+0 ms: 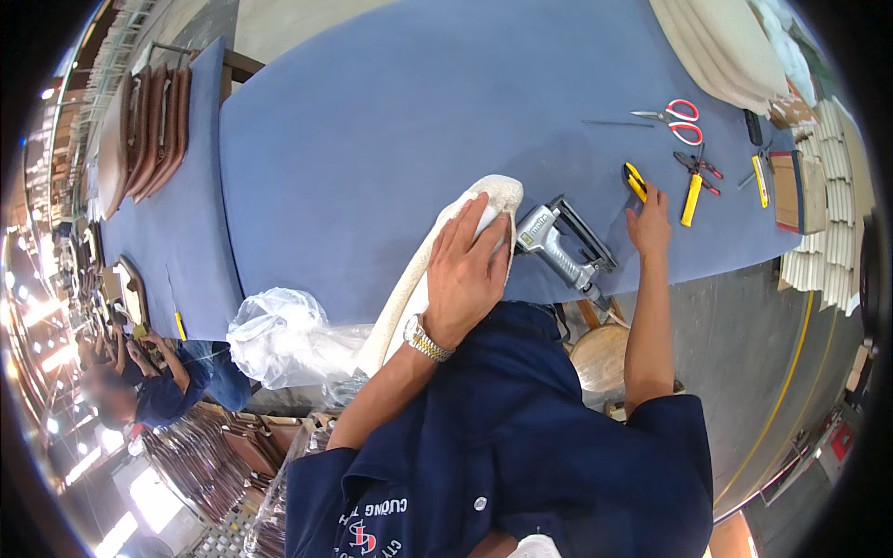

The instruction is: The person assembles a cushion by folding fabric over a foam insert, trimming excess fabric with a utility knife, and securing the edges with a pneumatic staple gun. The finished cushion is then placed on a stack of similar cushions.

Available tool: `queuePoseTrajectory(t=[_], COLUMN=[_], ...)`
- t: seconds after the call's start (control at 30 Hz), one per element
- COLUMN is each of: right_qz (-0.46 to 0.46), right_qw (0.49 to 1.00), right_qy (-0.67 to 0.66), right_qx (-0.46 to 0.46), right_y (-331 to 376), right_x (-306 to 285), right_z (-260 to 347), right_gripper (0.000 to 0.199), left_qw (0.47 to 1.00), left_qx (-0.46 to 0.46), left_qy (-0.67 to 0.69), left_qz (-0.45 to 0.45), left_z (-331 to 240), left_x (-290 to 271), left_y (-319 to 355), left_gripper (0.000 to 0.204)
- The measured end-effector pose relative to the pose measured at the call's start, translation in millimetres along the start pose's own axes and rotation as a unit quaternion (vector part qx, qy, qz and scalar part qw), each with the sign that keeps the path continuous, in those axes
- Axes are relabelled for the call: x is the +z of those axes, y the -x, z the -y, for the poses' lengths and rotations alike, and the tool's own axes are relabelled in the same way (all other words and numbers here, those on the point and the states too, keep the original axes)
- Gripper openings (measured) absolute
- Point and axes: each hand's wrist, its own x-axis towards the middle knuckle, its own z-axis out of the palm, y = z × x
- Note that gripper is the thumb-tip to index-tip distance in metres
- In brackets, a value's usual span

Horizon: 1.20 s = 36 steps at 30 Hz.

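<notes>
One cream foam cushion piece (437, 251) lies over the near edge of the blue-covered counter (372, 139), and the left hand (465, 274) presses flat on top of it, fingers spread, its grip released rather than clenched. The right hand (648, 221) reaches out to one yellow-handled tool (635, 180), fingertips touching it; whether that grip has closed on it cannot be told. Between the two hands lies one grey pneumatic staple gun (558, 246). Farther off on the counter are one pair of red-handled scissors (677, 119), one pair of red-handled pliers (699, 167) and two more yellow tools (690, 199). A crumpled clear plastic bag (279, 335) hangs at the counter's near edge, left of the cushion. One stack of brown seat panels (149, 130) stands at the far left, and stacked cream pads (721, 46) at the far right.
</notes>
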Motion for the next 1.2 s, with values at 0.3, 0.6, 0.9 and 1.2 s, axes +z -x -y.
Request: queuePoseTrajectory(t=[0.3,0.6,0.9,1.2], right_qz=[-0.068,-0.006,0.051,-0.027], right_qw=[0.923,0.777,0.857,0.897], right_qy=[-0.322,-0.362,-0.316,-0.383], right_qx=[-0.197,-0.515,-0.403,-0.221], right_y=[43,124,145,143], right_x=[-103,-108,-105,-53], right_z=[143,294,256,222], right_gripper=[0.038,0.055,0.056,0.021], left_qw=[0.96,0.61,0.715,0.968], left_qx=[-0.142,-0.307,-0.297,-0.197], left_qy=[0.21,0.728,0.599,0.156], left_qz=[-0.121,-0.066,-0.204,-0.002], left_z=[-16,-13,24,7], left_x=[-28,-71,-97,-89], left_y=[-9,-24,5,12], left_gripper=[0.018,0.065,0.04,0.039])
